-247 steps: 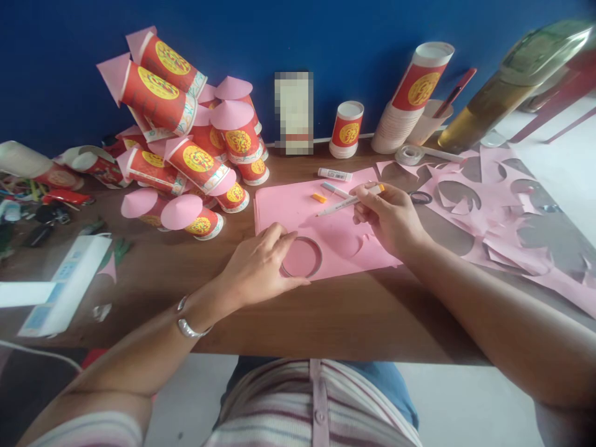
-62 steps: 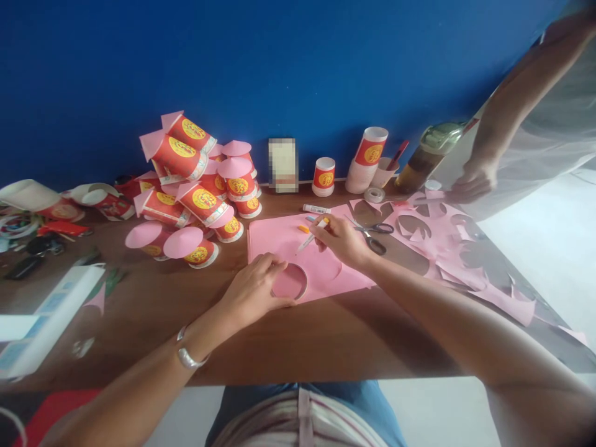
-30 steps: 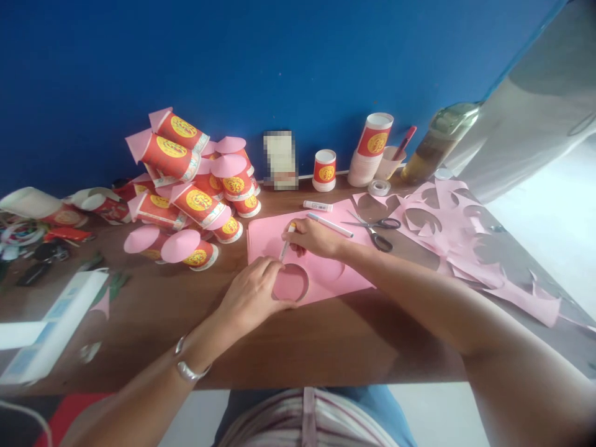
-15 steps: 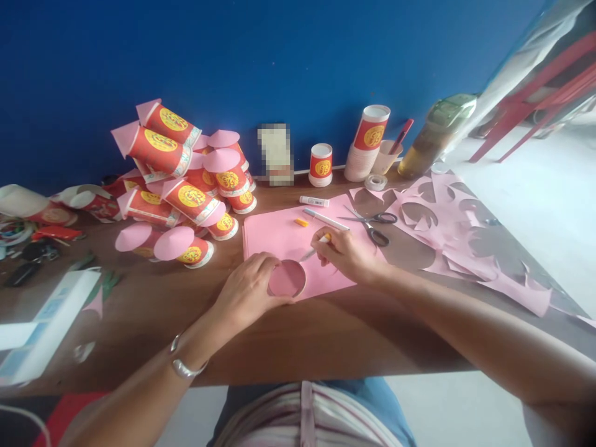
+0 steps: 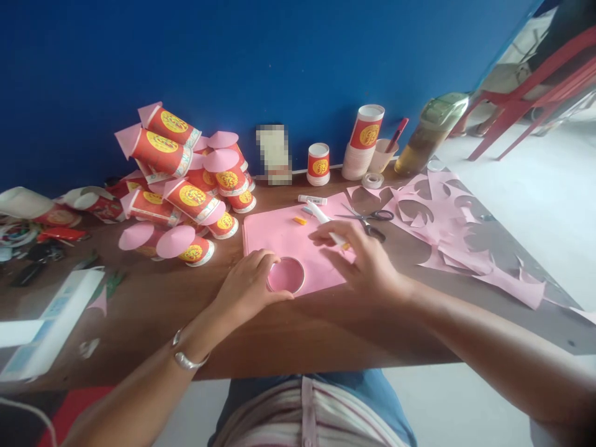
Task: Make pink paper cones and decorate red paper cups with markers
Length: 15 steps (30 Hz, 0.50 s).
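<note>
The left hand (image 5: 251, 282) curves thumb and fingers round the left side of a ring (image 5: 304, 277), touching it at both ends of that arc; a silver bracelet (image 5: 187, 361) sits on its wrist. The ring lies flat on the pink paper (image 5: 279, 233), near its lower left corner, with pink showing through the middle. Taking the ring as the centre of the clock, the right hand (image 5: 365, 254) is towards 3 o'clock, over the right side of the paper, its fingers loosely bent and a little apart about a white pen (image 5: 338, 238) — the pen slants and is partly hidden, so how firmly it is pinched I cannot tell.

Just past 12 lies a small orange cap (image 5: 299, 220), with a white tube (image 5: 313, 200) beyond it at the paper's top edge. Scissors (image 5: 382, 215) rest at 2 o'clock with their blades over the paper, and cut pink scraps (image 5: 449, 239) spread between 2 and 3. Farther out, a single red cup (image 5: 319, 166) stands between 12 and 1, a stack of cups (image 5: 362, 146) at 1, and a bottle (image 5: 426, 136) leaning near 2. At 10 — well apart from the hands — is a pile of red cups with pink cones (image 5: 186, 194). A white power strip (image 5: 69, 310) lies between 8 and 9.
</note>
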{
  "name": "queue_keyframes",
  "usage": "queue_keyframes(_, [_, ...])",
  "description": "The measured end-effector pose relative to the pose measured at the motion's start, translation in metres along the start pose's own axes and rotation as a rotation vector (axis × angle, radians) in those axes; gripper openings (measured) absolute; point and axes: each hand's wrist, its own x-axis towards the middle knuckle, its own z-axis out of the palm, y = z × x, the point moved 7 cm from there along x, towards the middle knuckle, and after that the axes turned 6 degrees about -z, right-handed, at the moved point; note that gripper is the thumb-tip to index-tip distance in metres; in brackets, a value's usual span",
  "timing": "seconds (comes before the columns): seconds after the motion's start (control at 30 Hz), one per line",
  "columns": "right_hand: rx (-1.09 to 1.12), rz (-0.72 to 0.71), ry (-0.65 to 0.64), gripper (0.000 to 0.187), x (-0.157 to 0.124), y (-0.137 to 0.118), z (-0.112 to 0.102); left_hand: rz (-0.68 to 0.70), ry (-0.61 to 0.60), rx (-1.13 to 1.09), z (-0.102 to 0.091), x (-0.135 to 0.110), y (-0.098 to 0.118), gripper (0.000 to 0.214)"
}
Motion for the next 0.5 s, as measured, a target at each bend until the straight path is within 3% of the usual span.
queue_keyframes(0.1, [-0.114,-0.151,-0.269,0.050,0.000,-0.002,0.036,0.000,0.000,-0.006,0.002,0.000,0.000,0.068])
queue_keyframes(0.17, [-0.173,-0.209,-0.375,0.057,-0.002,0.000,0.056,0.019,0.019,-0.035,0.001,-0.001,0.001,0.068])
queue_keyframes(0.3, [-0.214,-0.243,-0.452,0.066,0.001,0.004,0.079,0.049,0.069,-0.061,-0.001,-0.002,0.003,0.069])
queue_keyframes(0.5, [-0.232,-0.276,-0.505,0.074,0.000,0.007,0.086,0.071,0.118,-0.088,-0.006,-0.005,0.006,0.068])
